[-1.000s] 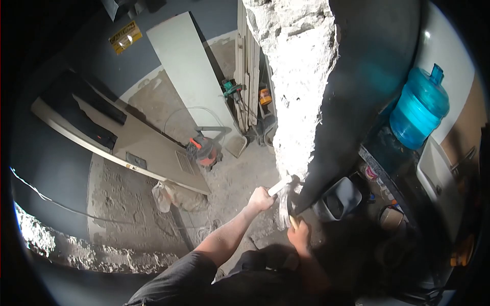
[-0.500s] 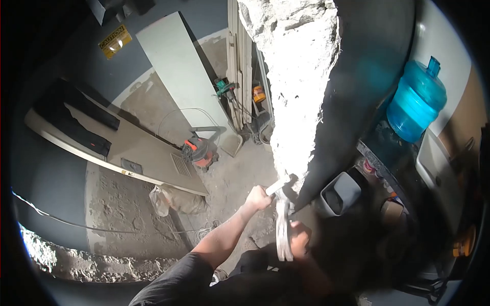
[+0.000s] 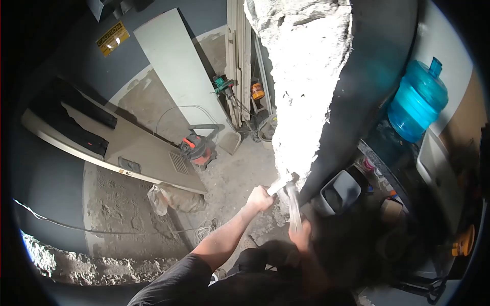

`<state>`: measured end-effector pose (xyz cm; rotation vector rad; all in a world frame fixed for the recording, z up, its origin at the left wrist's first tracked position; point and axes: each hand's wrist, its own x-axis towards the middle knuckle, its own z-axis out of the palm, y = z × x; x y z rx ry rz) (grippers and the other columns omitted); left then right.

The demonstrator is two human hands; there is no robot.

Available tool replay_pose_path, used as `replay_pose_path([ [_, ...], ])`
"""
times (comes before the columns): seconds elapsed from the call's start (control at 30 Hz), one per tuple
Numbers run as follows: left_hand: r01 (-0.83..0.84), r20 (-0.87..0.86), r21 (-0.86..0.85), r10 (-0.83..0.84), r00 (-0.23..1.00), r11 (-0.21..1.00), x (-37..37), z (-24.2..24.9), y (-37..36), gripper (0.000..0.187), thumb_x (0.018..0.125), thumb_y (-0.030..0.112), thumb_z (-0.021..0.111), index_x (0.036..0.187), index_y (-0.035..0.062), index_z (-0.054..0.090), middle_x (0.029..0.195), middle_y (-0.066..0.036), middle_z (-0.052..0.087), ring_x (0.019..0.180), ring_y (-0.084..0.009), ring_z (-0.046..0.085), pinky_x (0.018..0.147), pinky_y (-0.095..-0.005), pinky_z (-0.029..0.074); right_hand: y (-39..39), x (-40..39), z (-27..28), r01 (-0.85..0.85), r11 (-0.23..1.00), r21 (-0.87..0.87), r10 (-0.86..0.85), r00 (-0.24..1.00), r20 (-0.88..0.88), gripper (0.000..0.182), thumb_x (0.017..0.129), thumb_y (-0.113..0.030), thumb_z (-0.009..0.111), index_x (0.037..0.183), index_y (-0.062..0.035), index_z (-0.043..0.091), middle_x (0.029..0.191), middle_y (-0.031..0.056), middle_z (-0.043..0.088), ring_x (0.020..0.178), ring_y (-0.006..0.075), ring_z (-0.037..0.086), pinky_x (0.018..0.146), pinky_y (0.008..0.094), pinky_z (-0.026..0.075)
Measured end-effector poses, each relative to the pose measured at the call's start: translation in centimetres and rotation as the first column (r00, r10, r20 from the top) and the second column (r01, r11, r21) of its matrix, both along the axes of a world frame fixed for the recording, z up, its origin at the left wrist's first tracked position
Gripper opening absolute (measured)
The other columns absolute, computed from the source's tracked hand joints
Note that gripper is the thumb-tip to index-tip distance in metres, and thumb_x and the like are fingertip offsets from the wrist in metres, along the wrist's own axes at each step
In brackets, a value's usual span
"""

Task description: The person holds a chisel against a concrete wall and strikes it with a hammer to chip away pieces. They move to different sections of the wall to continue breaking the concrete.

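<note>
Both hands are closed on separate tools and are apart from each other. The left hand (image 3: 260, 199) is clamped around the near end of a pale bar (image 3: 279, 185), probably a chisel. The right hand (image 3: 299, 233) is wrapped around the lower end of a hammer-like tool (image 3: 294, 208); blur prevents firm identification.

Location: the pale bar lies at the lower end of the rough wall edge (image 3: 301, 92), in front of the person. Contact between bar tip and wall, or between the two tools, cannot be confirmed.

Grip rationale (judged): the left hand appears to steady the bar at one spot, leaving its far end exposed; the low right grip appears to give leverage.

Orientation: the bar's long axis runs diagonally, its dark far end pointing away from the person and to the right. The hammer-like tool's long axis runs nearly straight ahead from the right hand, its far end leaning slightly left.

Surroundings: a grey bin (image 3: 351, 186) is to the right of the tools, near the counter (image 3: 378, 162). A vacuum cleaner (image 3: 200, 152) stands on the floor (image 3: 232, 176) beyond the left hand.
</note>
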<state>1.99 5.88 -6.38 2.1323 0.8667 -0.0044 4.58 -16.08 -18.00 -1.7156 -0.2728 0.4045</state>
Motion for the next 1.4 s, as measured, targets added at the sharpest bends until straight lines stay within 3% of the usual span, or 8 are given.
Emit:
replay_pose_path([
  [0.1,0.004,0.021,0.068,-0.005,1.0,0.998,1.0,-0.9,0.8,0.031,0.078,0.027,0.062,0.083,-0.0024,0.068,0.077,-0.029,0.064,0.08,-0.0427,0.067,0.074,-0.0442,0.054,-0.2,0.5,4.2,-0.027,0.989,-0.143,0.087,0.897,0.432,0.014,0.078,-0.009,0.065,0.087,-0.0004,0.061,0.073,0.0253,0.058,0.074,0.0472,0.059,0.061,0.049,0.046],
  [0.23,-0.009,0.01,0.064,0.008,1.0,0.998,0.2,-0.5,-0.1,0.03,0.077,0.026,0.063,0.085,-0.0017,0.069,0.077,-0.029,0.065,0.08,-0.0427,0.067,0.075,-0.0446,0.054,0.0,-4.4,5.2,0.276,0.945,0.178,-0.296,0.95,0.098,0.018,0.082,-0.015,0.072,0.081,-0.0003,0.061,0.07,0.0148,0.063,0.066,0.0331,0.064,0.059,0.0438,0.048],
  [0.27,-0.013,0.001,0.059,0.013,1.0,0.998,-0.1,-0.6,-0.3,0.03,0.077,0.026,0.063,0.085,-0.0017,0.069,0.077,-0.029,0.065,0.08,-0.0427,0.067,0.075,-0.0446,0.054,-0.1,-1.8,4.0,0.047,0.953,0.299,-0.25,0.678,0.692,0.02,0.085,-0.016,0.072,0.078,-0.0012,0.06,0.069,0.011,0.063,0.065,0.0263,0.063,0.057,0.0416,0.048],
  [0.37,-0.051,0.03,0.039,0.05,0.998,0.998,0.2,0.0,-1.2,0.03,0.076,0.026,0.065,0.078,-0.004,0.066,0.072,-0.029,0.064,0.073,-0.0398,0.069,0.07,-0.044,0.054,0.5,0.2,5.8,-0.069,0.983,0.168,0.071,0.997,-0.004,0.014,0.081,-0.009,0.069,0.076,0.0002,0.059,0.07,0.0178,0.062,0.065,0.0374,0.063,0.06,0.046,0.049],
  [0.4,-0.067,0.025,0.049,0.066,0.998,0.997,0.2,-0.2,-1.3,0.03,0.076,0.026,0.065,0.078,-0.004,0.066,0.072,-0.029,0.064,0.073,-0.04,0.069,0.07,-0.044,0.054,0.8,0.9,4.6,-0.006,0.966,-0.259,0.103,0.926,0.362,0.012,0.077,-0.008,0.068,0.077,0.0001,0.059,0.072,0.0212,0.061,0.068,0.042,0.062,0.06,0.0454,0.048],
  [0.53,-0.088,-0.013,0.077,0.09,0.996,0.993,0.5,0.2,-1.1,0.031,0.077,0.027,0.064,0.081,-0.0041,0.068,0.074,-0.029,0.065,0.08,-0.0416,0.068,0.075,-0.0446,0.054,-0.3,0.1,7.9,-0.018,0.999,-0.029,0.032,0.801,0.598,0.018,0.085,-0.018,0.066,0.08,-0.0019,0.06,0.069,0.0202,0.062,0.069,0.0425,0.064,0.056,0.0431,0.049],
  [1.23,0.053,0.209,0.32,-0.125,0.97,0.946,-6.1,-6.4,-6.9,0.026,0.079,0.029,0.063,0.08,0.0029,0.065,0.072,-0.023,0.065,0.072,-0.0423,0.066,0.068,-0.0481,0.054,-16.1,-4.3,-2.1,-0.103,0.883,-0.457,0.222,0.951,0.215,0.034,0.079,-0.026,0.072,0.068,-0.0013,0.051,0.068,0.0256,0.059,0.071,0.0479,0.06,0.057,0.0493,0.048],
  [1.4,0.004,0.156,0.383,-0.068,0.985,0.924,-1.9,-1.5,-7.4,0.029,0.081,0.032,0.06,0.083,0.0039,0.068,0.079,-0.022,0.067,0.079,-0.0423,0.067,0.077,-0.0478,0.054,-14.3,-3.1,10.1,-0.122,0.97,-0.212,0.17,0.959,0.229,0.031,0.085,-0.025,0.071,0.075,0.0005,0.057,0.068,0.0243,0.059,0.069,0.0468,0.06,0.057,0.0451,0.047],
])
